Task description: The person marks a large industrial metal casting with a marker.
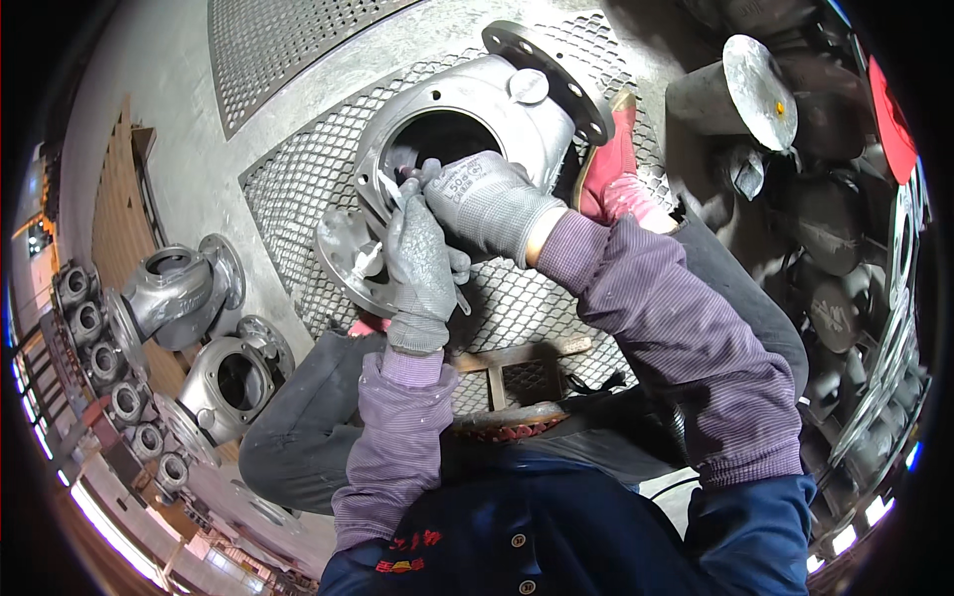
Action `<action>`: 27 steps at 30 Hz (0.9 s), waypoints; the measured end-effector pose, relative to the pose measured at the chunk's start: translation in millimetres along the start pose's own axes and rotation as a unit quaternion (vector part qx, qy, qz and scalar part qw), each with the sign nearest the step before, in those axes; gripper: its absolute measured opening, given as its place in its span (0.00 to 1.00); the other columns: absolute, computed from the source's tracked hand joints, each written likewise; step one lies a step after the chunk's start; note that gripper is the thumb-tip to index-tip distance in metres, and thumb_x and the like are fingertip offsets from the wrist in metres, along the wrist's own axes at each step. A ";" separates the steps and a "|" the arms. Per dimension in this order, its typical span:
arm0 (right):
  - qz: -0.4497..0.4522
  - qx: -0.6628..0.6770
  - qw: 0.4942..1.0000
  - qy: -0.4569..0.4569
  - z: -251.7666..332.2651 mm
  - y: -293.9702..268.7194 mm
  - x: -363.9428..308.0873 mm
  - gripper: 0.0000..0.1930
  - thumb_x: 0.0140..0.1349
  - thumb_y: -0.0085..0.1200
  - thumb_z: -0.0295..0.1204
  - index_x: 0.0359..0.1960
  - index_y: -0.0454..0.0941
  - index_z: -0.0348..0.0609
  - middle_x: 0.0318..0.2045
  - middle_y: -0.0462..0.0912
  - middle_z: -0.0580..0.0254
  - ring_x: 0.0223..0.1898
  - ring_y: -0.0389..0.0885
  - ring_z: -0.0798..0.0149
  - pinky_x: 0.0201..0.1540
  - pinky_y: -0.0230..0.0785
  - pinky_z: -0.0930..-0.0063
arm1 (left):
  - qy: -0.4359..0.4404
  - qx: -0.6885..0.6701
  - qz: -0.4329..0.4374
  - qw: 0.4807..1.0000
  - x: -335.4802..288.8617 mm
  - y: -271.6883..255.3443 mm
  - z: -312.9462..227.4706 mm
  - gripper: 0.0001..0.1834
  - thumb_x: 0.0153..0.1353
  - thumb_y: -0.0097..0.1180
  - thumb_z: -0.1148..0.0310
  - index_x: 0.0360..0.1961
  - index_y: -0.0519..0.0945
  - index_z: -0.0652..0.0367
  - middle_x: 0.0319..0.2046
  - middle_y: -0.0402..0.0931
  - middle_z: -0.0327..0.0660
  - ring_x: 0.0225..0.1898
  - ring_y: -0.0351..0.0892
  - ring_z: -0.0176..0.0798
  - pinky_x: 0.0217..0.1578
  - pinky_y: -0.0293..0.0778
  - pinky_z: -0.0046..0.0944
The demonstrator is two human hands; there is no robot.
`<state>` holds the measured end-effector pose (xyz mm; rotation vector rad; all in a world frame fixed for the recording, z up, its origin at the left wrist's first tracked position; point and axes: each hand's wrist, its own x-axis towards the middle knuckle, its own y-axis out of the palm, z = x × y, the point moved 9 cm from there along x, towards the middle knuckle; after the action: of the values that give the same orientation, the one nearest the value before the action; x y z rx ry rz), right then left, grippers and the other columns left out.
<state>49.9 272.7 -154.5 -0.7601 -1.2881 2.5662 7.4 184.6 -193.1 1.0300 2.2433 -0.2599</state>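
Note:
A silver-grey cast metal valve body [532, 124] lies on the mesh floor in front of me, its round opening toward me. My left hand [422, 263], in a grey glove, is closed around a slim hand tool mostly hidden by the gloves. The tool's small dark tip [404, 173] sits at the left rim of the opening, with a pale blur beside it. My right hand [487, 199], also gloved, is closed at the tool's front end, before the opening. A drilled flange [343, 260] stands beside my left hand; another flange [542, 74] caps the far end.
More valve castings [179, 288] stand on the left by a wooden board [119, 209]. Dark castings and a round-ended grey piece [760, 94] crowd the right. My red shoe [608, 164] is beside the valve body. A wooden frame [522, 358] lies between my legs.

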 end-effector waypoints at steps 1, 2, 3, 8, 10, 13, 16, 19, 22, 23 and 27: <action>-0.022 -0.007 1.000 -0.002 1.6 -2.3 0.6 0.12 0.64 0.49 0.32 0.43 0.83 0.43 0.37 0.86 0.51 0.39 0.87 0.54 0.35 0.80 0.60 | 0.010 -0.004 0.004 1.000 0.5 0.5 -0.8 0.24 0.73 0.44 0.53 0.63 0.70 0.55 0.23 0.66 0.33 0.07 0.57 0.26 0.07 0.52 0.27; -0.007 0.001 1.000 -0.013 1.9 1.1 0.9 0.12 0.64 0.49 0.32 0.43 0.82 0.43 0.38 0.86 0.51 0.39 0.87 0.54 0.35 0.80 0.60 | 0.020 0.027 -0.007 0.999 -1.4 -1.7 -1.2 0.24 0.74 0.42 0.55 0.64 0.68 0.57 0.34 0.74 0.38 0.07 0.61 0.29 0.07 0.55 0.29; -0.012 -0.004 1.000 -0.003 -1.6 1.3 1.0 0.13 0.65 0.48 0.32 0.44 0.82 0.43 0.38 0.86 0.51 0.40 0.87 0.55 0.35 0.81 0.61 | 0.010 0.051 -0.034 0.998 -2.0 -6.3 1.6 0.25 0.74 0.43 0.55 0.64 0.67 0.59 0.37 0.76 0.39 0.07 0.60 0.28 0.07 0.55 0.28; -0.012 -0.004 1.000 -0.014 -0.5 3.7 2.0 0.14 0.59 0.56 0.33 0.44 0.83 0.42 0.41 0.85 0.50 0.41 0.87 0.53 0.34 0.81 0.59 | 0.082 0.020 -0.030 0.996 -8.0 -5.1 -5.9 0.27 0.74 0.43 0.56 0.64 0.67 0.65 0.44 0.81 0.44 0.07 0.58 0.26 0.14 0.62 0.25; 0.053 -0.007 0.999 -0.009 -0.7 13.1 2.7 0.17 0.56 0.61 0.33 0.48 0.82 0.42 0.46 0.83 0.49 0.44 0.86 0.53 0.33 0.81 0.59 | 0.097 0.027 -0.032 0.994 -9.1 -6.9 -6.6 0.26 0.74 0.42 0.57 0.64 0.68 0.67 0.49 0.80 0.48 0.07 0.58 0.25 0.23 0.70 0.24; 0.048 -0.025 0.999 -0.005 1.6 10.6 1.0 0.19 0.51 0.66 0.32 0.45 0.84 0.43 0.44 0.84 0.52 0.43 0.86 0.55 0.32 0.81 0.59 | 0.181 0.050 -0.013 0.982 -8.9 -4.8 -17.8 0.26 0.75 0.40 0.61 0.63 0.68 0.72 0.54 0.78 0.53 0.16 0.65 0.24 0.54 0.70 0.28; 0.056 0.000 0.998 0.002 3.2 11.6 -2.2 0.18 0.48 0.67 0.31 0.43 0.85 0.45 0.43 0.84 0.53 0.41 0.87 0.56 0.31 0.80 0.59 | 0.273 0.166 0.016 0.947 -18.2 1.1 -28.9 0.24 0.74 0.39 0.65 0.63 0.68 0.71 0.56 0.76 0.51 0.34 0.76 0.29 0.62 0.65 0.33; 0.041 0.003 0.999 -0.003 5.9 7.9 -4.2 0.17 0.50 0.65 0.31 0.43 0.85 0.44 0.44 0.84 0.51 0.42 0.86 0.57 0.33 0.80 0.62 | 0.181 0.042 0.012 0.983 -10.9 -7.3 -15.6 0.22 0.72 0.39 0.74 0.65 0.69 0.66 0.58 0.73 0.45 0.57 0.72 0.35 0.60 0.67 0.34; 0.040 -0.004 0.999 0.007 2.5 5.6 -5.3 0.16 0.51 0.64 0.31 0.42 0.85 0.42 0.42 0.85 0.52 0.42 0.87 0.57 0.36 0.80 0.62 | 0.236 0.075 0.050 0.967 -16.6 2.5 -26.5 0.24 0.74 0.36 0.66 0.64 0.67 0.70 0.60 0.71 0.50 0.61 0.70 0.42 0.64 0.61 0.40; 0.038 0.009 0.999 0.008 1.7 4.3 -4.5 0.16 0.51 0.64 0.31 0.43 0.85 0.42 0.42 0.85 0.51 0.42 0.87 0.56 0.36 0.80 0.62 | 0.253 0.087 0.064 0.961 -18.6 5.9 -29.5 0.25 0.75 0.35 0.64 0.64 0.66 0.71 0.61 0.71 0.52 0.63 0.69 0.44 0.66 0.59 0.43; 0.057 0.025 0.998 0.009 -1.6 7.8 -4.3 0.16 0.53 0.62 0.32 0.44 0.84 0.40 0.42 0.85 0.49 0.42 0.86 0.52 0.40 0.80 0.60 | 0.362 0.209 0.060 0.906 -27.8 11.8 -41.3 0.23 0.72 0.39 0.68 0.63 0.67 0.72 0.60 0.71 0.53 0.63 0.70 0.46 0.66 0.61 0.45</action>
<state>55.0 267.5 -159.9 -0.8682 -1.2026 2.6640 9.9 193.2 -142.8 1.7068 2.8329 -0.3585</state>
